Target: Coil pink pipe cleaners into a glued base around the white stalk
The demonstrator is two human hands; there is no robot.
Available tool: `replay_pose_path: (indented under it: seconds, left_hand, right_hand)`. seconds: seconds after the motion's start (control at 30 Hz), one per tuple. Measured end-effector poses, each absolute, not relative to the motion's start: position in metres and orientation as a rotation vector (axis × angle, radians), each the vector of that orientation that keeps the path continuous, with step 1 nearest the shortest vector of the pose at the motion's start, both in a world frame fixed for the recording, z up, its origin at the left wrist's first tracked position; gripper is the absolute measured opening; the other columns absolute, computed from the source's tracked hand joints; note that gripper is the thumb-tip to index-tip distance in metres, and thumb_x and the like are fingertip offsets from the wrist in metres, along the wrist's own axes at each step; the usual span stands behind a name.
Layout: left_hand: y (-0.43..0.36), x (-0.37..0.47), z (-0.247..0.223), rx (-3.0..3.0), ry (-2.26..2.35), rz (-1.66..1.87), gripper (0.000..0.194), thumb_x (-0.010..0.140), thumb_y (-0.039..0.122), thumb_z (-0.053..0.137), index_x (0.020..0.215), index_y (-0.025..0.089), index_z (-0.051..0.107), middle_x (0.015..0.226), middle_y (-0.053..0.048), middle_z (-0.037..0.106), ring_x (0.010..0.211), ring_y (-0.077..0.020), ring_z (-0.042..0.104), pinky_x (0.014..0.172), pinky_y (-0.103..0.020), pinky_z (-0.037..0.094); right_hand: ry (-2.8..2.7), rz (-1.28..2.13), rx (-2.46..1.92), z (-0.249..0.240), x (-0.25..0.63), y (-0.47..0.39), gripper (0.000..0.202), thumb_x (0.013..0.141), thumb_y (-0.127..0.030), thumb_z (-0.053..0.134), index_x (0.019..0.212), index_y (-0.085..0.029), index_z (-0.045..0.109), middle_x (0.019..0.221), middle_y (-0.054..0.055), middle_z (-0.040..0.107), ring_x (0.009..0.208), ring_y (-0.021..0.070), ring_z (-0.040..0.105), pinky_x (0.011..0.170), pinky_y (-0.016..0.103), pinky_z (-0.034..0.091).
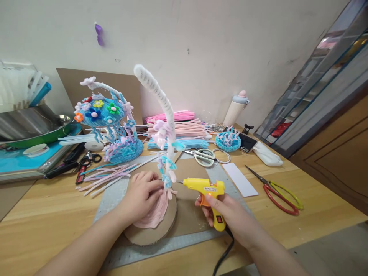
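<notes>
My right hand (218, 211) grips a yellow hot glue gun (202, 186) by its handle, a finger at the lit orange trigger. Its nozzle points left, close to the foot of a tall white fuzzy stem (162, 96). Lilac and blue pipe-cleaner flowers (166, 166) sit along this curved stem. The stem rises from a round cardboard base (169, 224), partly covered by coiled pink pipe cleaner (155, 214). Over the pink coil rests my left hand (143, 195), fingers curled and closed beside the stem's foot. What its fingertips pinch, if anything, is hidden.
Behind stand a finished flowered piece (106, 111), bundled pipe cleaners (178, 128) and a blue ring-shaped piece (228, 140). Scissors with pale handles (204, 157) lie beyond the glue gun; red-and-yellow scissors (280, 195) lie right, past a white card (240, 180). A black cord (225, 255) trails forward.
</notes>
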State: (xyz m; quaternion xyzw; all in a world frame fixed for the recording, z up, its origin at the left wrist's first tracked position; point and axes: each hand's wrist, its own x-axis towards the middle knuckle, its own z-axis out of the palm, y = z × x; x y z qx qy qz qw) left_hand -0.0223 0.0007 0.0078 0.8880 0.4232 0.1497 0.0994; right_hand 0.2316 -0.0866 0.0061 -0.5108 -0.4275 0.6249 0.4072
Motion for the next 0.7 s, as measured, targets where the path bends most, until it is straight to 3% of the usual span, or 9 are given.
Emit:
replay_pose_path:
  seconds: [0.1, 0.23, 0.4, 0.7]
  left_hand:
    - [0.001, -0.023, 0.006, 2.636, 1.252, 0.457, 0.018, 0.089, 0.027, 0.051, 0.095, 0.03, 0.068, 0.099, -0.003, 0.057, 0.097, -0.0222, 0.049, 0.087, -0.041, 0.035]
    - [0.002, -0.023, 0.005, 2.654, 1.252, 0.469, 0.018, 0.089, 0.029, 0.052, 0.095, 0.03, 0.068, 0.098, -0.003, 0.057, 0.097, -0.0225, 0.05, 0.086, -0.041, 0.035]
    - [0.001, -0.022, 0.007, 2.657, 1.247, 0.472, 0.018, 0.088, 0.03, 0.051, 0.09, 0.029, 0.069, 0.098, -0.003, 0.057, 0.097, -0.0231, 0.05, 0.086, -0.04, 0.036]
    - [0.001, -0.021, 0.009, 2.672, 1.245, 0.448, 0.02, 0.089, 0.03, 0.05, 0.093, 0.029, 0.069, 0.096, -0.004, 0.057, 0.097, -0.0242, 0.049, 0.085, -0.041, 0.036]
  right_hand:
    - [-1.123, 1.551, -1.359, 0.003, 0.224, -0.084, 0.049, 0.079, -0.061, 0.058, 0.089, -0.013, 0.062, 0.065, -0.002, 0.052, 0.05, 0.0074, 0.043, 0.048, 0.021, 0.037]
    - [-1.151, 1.554, -1.388, -0.004, 0.215, -0.083, 0.054, 0.079, -0.067, 0.053, 0.088, -0.014, 0.059, 0.075, 0.0, 0.056, 0.05, 0.0067, 0.042, 0.045, 0.021, 0.038]
    - [-1.157, 1.491, -1.502, -0.013, 0.213, -0.085, 0.056, 0.076, -0.071, 0.051, 0.081, -0.015, 0.056, 0.067, -0.002, 0.052, 0.048, 0.0076, 0.044, 0.044, 0.022, 0.04]
    - [-1.181, 1.442, -1.636, -0.01, 0.209, -0.083, 0.047, 0.08, -0.064, 0.051, 0.077, -0.018, 0.055, 0.061, -0.004, 0.05, 0.049, 0.0103, 0.046, 0.045, 0.024, 0.042]
